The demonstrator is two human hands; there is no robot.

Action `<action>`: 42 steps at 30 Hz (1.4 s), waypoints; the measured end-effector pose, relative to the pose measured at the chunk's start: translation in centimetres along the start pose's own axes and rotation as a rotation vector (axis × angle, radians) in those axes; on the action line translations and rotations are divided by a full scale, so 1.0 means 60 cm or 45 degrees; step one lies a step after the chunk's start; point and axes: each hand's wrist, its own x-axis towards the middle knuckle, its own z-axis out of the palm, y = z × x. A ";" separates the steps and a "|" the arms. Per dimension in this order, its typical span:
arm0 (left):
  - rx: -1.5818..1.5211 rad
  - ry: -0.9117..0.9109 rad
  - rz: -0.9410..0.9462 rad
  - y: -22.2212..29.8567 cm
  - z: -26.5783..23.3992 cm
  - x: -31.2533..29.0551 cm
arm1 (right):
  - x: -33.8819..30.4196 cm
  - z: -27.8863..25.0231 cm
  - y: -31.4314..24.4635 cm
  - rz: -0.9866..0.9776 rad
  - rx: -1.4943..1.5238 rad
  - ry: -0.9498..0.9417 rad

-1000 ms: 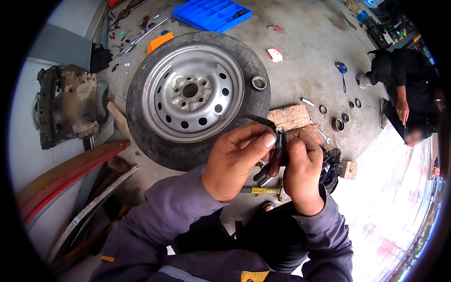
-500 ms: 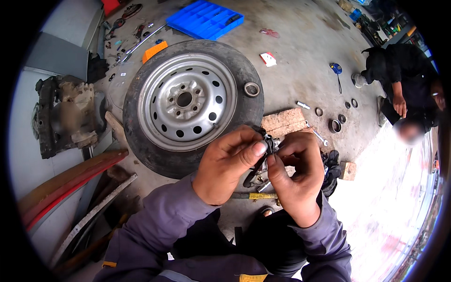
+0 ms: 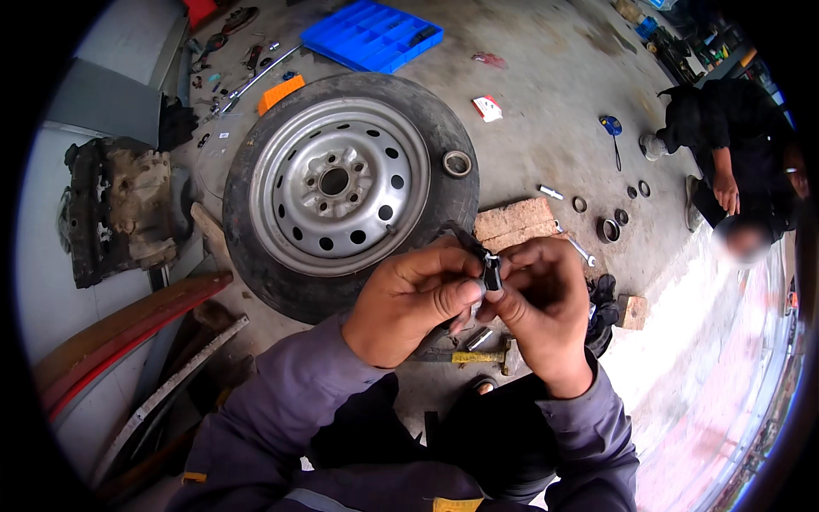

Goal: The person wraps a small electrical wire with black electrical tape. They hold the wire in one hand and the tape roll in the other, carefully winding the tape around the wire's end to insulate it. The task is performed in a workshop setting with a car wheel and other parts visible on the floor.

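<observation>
My left hand (image 3: 418,299) and my right hand (image 3: 542,307) meet above the near right edge of the tyre. Between their thumbs and fingertips they pinch a small black part (image 3: 491,271) with a pale, shiny edge; its kind is too small to tell. From it a dark strap-like or cable-like piece (image 3: 461,235) rises toward the tyre and partly hides behind my left fingers. The tyre (image 3: 256,154) lies flat on the floor, with a silver steel wheel rim (image 3: 294,205) in it. On its sidewall sits a metal ring (image 3: 456,163).
Beyond the tyre lies a blue compartment tray (image 3: 367,38). A brick (image 3: 516,220), a spanner (image 3: 582,249), a hammer (image 3: 469,357) and several rings lie around my hands. An engine block (image 3: 128,209) stands at left. A person in black (image 3: 725,128) crouches at right.
The small black part has turned more upright between my fingertips, and its dark strap-like piece now shows above. My left hand has shifted slightly down and left; more of the hammer shows.
</observation>
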 end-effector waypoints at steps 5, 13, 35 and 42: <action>0.287 0.112 0.153 0.002 0.011 0.001 | 0.011 -0.001 -0.004 -0.683 -0.893 0.033; 0.637 0.241 0.309 -0.001 0.017 0.004 | 0.006 0.020 -0.007 -0.944 -1.364 0.168; 1.403 0.182 0.358 -0.002 0.032 0.011 | -0.013 -0.019 0.005 -0.078 -0.902 -0.050; 1.250 -0.005 0.103 0.036 0.011 0.004 | 0.002 -0.049 -0.001 0.412 -0.276 -0.214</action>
